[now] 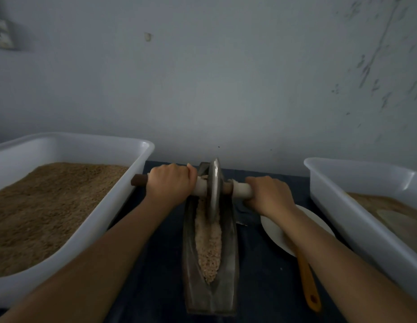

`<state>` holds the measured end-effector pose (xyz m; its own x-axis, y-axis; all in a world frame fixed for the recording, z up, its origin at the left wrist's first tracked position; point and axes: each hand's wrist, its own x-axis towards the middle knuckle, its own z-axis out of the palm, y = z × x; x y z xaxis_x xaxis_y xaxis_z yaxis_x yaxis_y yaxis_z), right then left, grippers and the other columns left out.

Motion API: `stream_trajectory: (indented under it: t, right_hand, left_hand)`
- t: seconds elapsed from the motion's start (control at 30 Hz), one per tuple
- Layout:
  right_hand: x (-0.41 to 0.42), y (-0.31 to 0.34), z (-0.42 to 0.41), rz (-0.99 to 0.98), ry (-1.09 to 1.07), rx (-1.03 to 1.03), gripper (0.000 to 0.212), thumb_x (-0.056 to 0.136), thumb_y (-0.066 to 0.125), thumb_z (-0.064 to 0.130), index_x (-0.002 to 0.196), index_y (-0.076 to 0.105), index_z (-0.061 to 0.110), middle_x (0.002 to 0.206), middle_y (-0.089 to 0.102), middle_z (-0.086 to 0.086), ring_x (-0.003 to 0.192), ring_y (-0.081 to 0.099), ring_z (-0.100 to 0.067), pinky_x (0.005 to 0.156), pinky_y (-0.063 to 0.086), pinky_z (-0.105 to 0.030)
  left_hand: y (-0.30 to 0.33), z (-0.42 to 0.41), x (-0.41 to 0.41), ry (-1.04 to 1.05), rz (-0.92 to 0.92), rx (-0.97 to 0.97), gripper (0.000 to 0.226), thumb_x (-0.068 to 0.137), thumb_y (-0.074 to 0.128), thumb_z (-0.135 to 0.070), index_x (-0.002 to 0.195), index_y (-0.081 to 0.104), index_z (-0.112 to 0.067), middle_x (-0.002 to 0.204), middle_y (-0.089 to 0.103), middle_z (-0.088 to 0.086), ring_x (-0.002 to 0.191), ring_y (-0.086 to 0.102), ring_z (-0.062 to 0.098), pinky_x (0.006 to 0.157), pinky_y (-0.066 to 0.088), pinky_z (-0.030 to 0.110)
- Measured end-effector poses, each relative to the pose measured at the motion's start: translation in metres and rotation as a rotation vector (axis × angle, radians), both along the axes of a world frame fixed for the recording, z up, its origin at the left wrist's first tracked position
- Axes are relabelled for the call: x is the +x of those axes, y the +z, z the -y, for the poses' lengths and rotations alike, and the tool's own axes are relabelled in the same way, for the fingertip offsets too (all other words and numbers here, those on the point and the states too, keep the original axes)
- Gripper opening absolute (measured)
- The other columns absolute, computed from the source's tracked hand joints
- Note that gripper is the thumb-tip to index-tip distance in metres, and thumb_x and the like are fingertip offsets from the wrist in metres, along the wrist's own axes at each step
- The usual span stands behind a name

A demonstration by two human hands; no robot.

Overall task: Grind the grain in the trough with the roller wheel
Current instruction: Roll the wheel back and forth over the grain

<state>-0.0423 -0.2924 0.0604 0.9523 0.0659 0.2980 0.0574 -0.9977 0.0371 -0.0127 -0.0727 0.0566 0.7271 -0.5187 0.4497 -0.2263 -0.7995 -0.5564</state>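
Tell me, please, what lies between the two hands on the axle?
In the head view, the roller wheel stands on edge between the left hand and right hand, sitting in the trough.

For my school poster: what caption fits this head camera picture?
Both hands grip the roller wheel axle, grinding grain in the trough.

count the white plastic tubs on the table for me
2. One large white plastic tub of brown grain sits at the left of the dark metal trough; the other white plastic tub sits at the right, cut off by the frame edge. Others may lie outside the view.
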Motion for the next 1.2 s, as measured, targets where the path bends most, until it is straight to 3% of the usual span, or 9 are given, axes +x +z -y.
stream_trajectory:
  t: [0.17, 0.27, 0.33, 0.53, 0.7, 0.83, 0.97, 1.07, 1.2]
  right_hand:
    - [-0.012, -0.005, 0.000, 0.019, 0.034, -0.013, 0.019, 0.082, 0.060, 0.037, 0.096, 0.055, 0.025, 0.096, 0.063, 0.002, 0.087, 0.058, -0.020, 0.060, 0.027, -0.028]
    - [-0.033, -0.010, 0.000, 0.046, 0.066, -0.022, 0.016, 0.082, 0.058, 0.038, 0.092, 0.052, 0.027, 0.093, 0.062, 0.006, 0.085, 0.058, -0.017, 0.059, 0.026, -0.028]
    - [-0.050, -0.010, -0.001, 0.028, 0.088, -0.010, 0.016, 0.082, 0.058, 0.040, 0.086, 0.046, 0.030, 0.090, 0.060, 0.008, 0.081, 0.055, -0.014, 0.058, 0.026, -0.029]
    - [-0.092, -0.005, -0.002, 0.012, 0.120, 0.009, 0.028, 0.083, 0.056, 0.042, 0.074, 0.030, 0.036, 0.070, 0.036, 0.014, 0.070, 0.041, -0.004, 0.057, 0.026, -0.022]
    - [-0.093, -0.003, -0.003, 0.005, 0.117, -0.002, 0.022, 0.084, 0.054, 0.043, 0.078, 0.035, 0.034, 0.074, 0.038, 0.014, 0.071, 0.040, -0.004, 0.058, 0.026, -0.023]
    - [-0.072, -0.002, -0.003, 0.040, 0.115, -0.056, 0.018, 0.083, 0.054, 0.044, 0.082, 0.042, 0.032, 0.077, 0.049, 0.011, 0.071, 0.046, -0.009, 0.050, 0.021, -0.024]
    - [-0.039, 0.000, -0.005, 0.011, 0.059, -0.056, 0.012, 0.081, 0.058, 0.038, 0.087, 0.052, 0.029, 0.090, 0.062, 0.004, 0.083, 0.058, -0.019, 0.058, 0.028, -0.028]
    - [-0.017, 0.003, -0.004, -0.055, 0.023, -0.028, 0.013, 0.079, 0.061, 0.036, 0.084, 0.051, 0.029, 0.093, 0.063, 0.002, 0.085, 0.059, -0.021, 0.062, 0.032, -0.028]
    - [-0.003, 0.006, -0.004, -0.040, 0.020, -0.043, 0.016, 0.077, 0.063, 0.034, 0.088, 0.056, 0.026, 0.095, 0.063, 0.000, 0.088, 0.060, -0.023, 0.061, 0.031, -0.028]
  left_hand:
    - [0.001, 0.000, -0.008, 0.019, -0.090, -0.023, 0.056, 0.092, 0.051, -0.022, 0.136, 0.023, -0.002, 0.107, 0.059, 0.013, 0.086, 0.060, 0.028, 0.061, 0.043, 0.034]
    - [0.003, -0.007, -0.039, -0.103, -0.118, -0.110, 0.044, 0.073, 0.075, -0.017, 0.106, 0.056, 0.005, 0.070, 0.062, 0.014, 0.053, 0.059, 0.026, 0.047, 0.043, 0.029]
    - [0.000, -0.010, -0.053, -0.173, -0.119, -0.238, 0.021, 0.083, 0.060, -0.021, 0.088, 0.063, -0.001, 0.059, 0.059, 0.010, 0.045, 0.055, 0.023, 0.045, 0.045, 0.027]
    - [-0.004, -0.019, -0.081, -0.292, -0.093, -0.645, 0.045, 0.090, 0.029, -0.028, 0.050, 0.048, -0.019, 0.041, 0.046, -0.006, 0.032, 0.044, 0.011, 0.036, 0.046, 0.032]
    - [-0.009, -0.022, -0.078, -0.333, -0.030, -0.551, 0.040, 0.090, 0.048, -0.017, 0.050, 0.049, -0.019, 0.038, 0.044, -0.005, 0.029, 0.042, 0.008, 0.031, 0.044, 0.030]
    - [-0.011, -0.021, -0.064, -0.299, -0.045, -0.368, 0.014, 0.067, 0.074, -0.002, 0.064, 0.060, -0.002, 0.041, 0.047, 0.005, 0.028, 0.042, 0.019, 0.032, 0.042, 0.025]
    - [-0.008, -0.016, -0.035, -0.168, -0.003, -0.177, 0.044, 0.045, 0.084, 0.000, 0.085, 0.067, 0.008, 0.047, 0.054, 0.015, 0.033, 0.049, 0.024, 0.037, 0.041, 0.027]
    - [-0.003, -0.007, -0.016, -0.058, -0.006, -0.051, 0.054, 0.071, 0.073, -0.010, 0.118, 0.051, 0.007, 0.076, 0.064, 0.017, 0.058, 0.061, 0.028, 0.050, 0.043, 0.029]
    - [-0.004, -0.004, 0.003, -0.045, 0.002, -0.065, 0.048, 0.091, 0.051, -0.014, 0.133, 0.031, 0.001, 0.101, 0.061, 0.016, 0.083, 0.062, 0.029, 0.062, 0.044, 0.033]
